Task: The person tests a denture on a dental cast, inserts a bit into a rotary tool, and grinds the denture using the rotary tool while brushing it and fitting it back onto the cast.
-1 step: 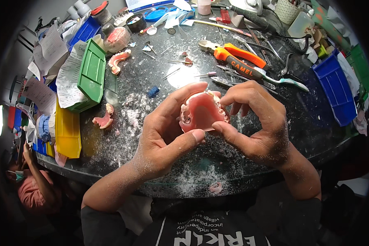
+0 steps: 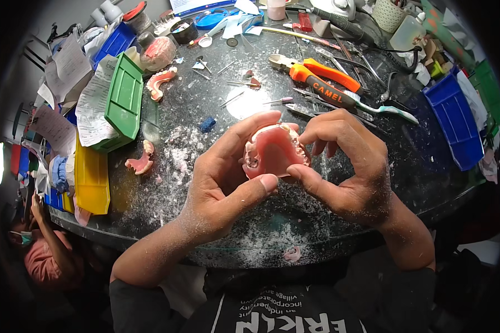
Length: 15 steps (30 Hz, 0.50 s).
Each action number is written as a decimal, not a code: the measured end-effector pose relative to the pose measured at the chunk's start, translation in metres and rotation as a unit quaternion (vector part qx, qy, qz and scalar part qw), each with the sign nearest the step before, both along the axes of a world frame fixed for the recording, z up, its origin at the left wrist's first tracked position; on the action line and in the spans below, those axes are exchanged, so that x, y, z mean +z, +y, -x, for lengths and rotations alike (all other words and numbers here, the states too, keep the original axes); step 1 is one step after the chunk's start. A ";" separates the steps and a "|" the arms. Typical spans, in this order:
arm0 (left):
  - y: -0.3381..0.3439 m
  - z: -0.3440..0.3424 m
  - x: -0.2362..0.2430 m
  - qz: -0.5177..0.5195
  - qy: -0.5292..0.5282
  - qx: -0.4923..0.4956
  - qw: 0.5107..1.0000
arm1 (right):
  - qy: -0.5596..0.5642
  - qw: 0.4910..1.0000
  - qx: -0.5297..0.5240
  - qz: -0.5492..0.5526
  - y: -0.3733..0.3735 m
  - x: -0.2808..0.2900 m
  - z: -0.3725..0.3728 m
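A pink denture (image 2: 275,145), horseshoe-shaped with pale teeth along its rim and shiny metal spots at the sides, is held up above the middle of the bench. My left hand (image 2: 219,175) is closed around its left side, the thumb on the lower edge and the index finger curled over the top. On the other side my right hand (image 2: 347,161) pinches it, thumb at the lower right corner and bent index finger near the upper right teeth. My fingers hide part of its outer sides. White dust coats both hands and wrists.
White powder covers the dark bench (image 2: 166,202). Orange-handled pliers (image 2: 322,83), a toothbrush (image 2: 391,112) and several metal tools lie beyond my right hand. Pink denture pieces (image 2: 140,160) are at left, near green (image 2: 123,102) and yellow bins (image 2: 91,180). A blue bin (image 2: 455,122) stands right. Another person (image 2: 50,255) sits lower left.
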<state>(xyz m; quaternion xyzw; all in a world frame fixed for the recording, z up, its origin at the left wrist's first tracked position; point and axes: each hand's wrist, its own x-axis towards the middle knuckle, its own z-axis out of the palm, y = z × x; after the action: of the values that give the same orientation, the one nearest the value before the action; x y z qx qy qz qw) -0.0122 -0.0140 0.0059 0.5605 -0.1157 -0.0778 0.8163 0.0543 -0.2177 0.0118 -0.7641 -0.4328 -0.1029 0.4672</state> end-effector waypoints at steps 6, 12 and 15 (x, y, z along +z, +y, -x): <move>-0.007 0.000 0.006 -0.033 0.030 0.038 0.998 | -0.013 1.000 0.000 0.000 0.000 -0.001 0.001; -0.001 0.000 0.004 -0.016 0.025 0.009 1.000 | -0.012 1.000 -0.009 0.001 0.001 -0.002 0.002; 0.000 -0.001 0.001 -0.020 0.027 0.019 0.999 | -0.012 1.000 -0.002 -0.003 0.002 -0.002 0.002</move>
<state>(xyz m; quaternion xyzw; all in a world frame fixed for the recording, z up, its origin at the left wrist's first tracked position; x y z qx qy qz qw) -0.0112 -0.0140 0.0065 0.5768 -0.0817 -0.0798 0.8089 0.0526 -0.2159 0.0097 -0.7620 -0.4365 -0.1147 0.4643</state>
